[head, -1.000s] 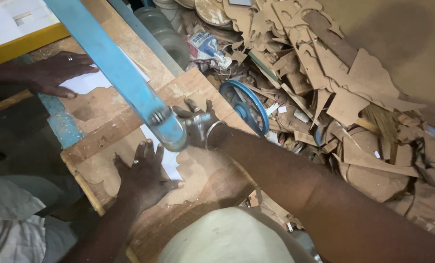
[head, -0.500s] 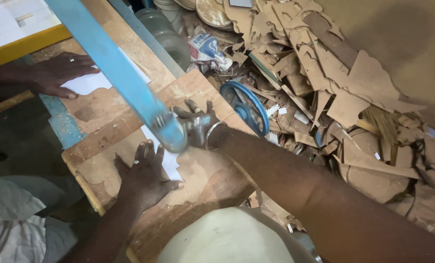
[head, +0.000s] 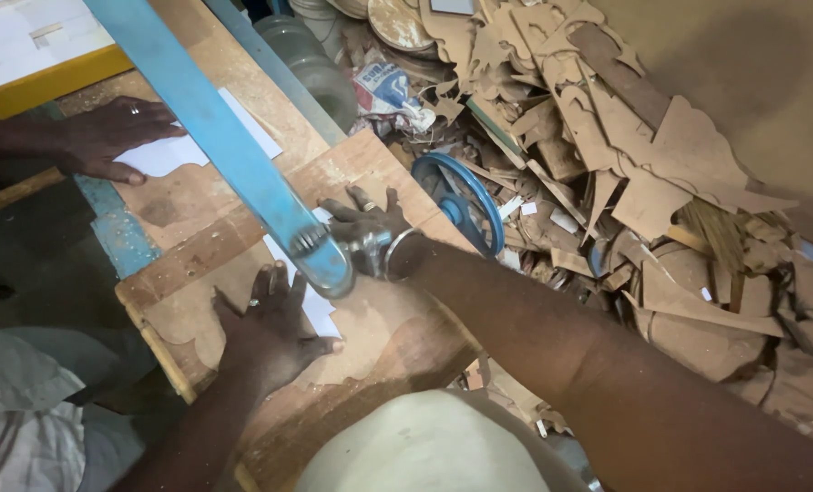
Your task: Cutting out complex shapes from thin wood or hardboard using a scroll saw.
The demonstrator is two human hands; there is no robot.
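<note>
My left hand (head: 274, 333) lies flat, fingers spread, pressing down on the wooden board (head: 379, 319) — nothing gripped, just the palm on the wood, with a white paper pattern (head: 320, 310) showing right beside my fingertips. My right hand (head: 365, 228) rests on the far side of the board, fingers loosely splayed over the wood, holding nothing that I can make out. Between the two hands the blue saw arm (head: 215, 137) slants down and ends over the paper — the board sits under it. At the upper left another person's hand (head: 110, 137) presses on a white sheet (head: 165, 155). To the right a blue pulley wheel (head: 461, 200) stands beside a heap of wood offcuts (head: 643, 173)
</note>
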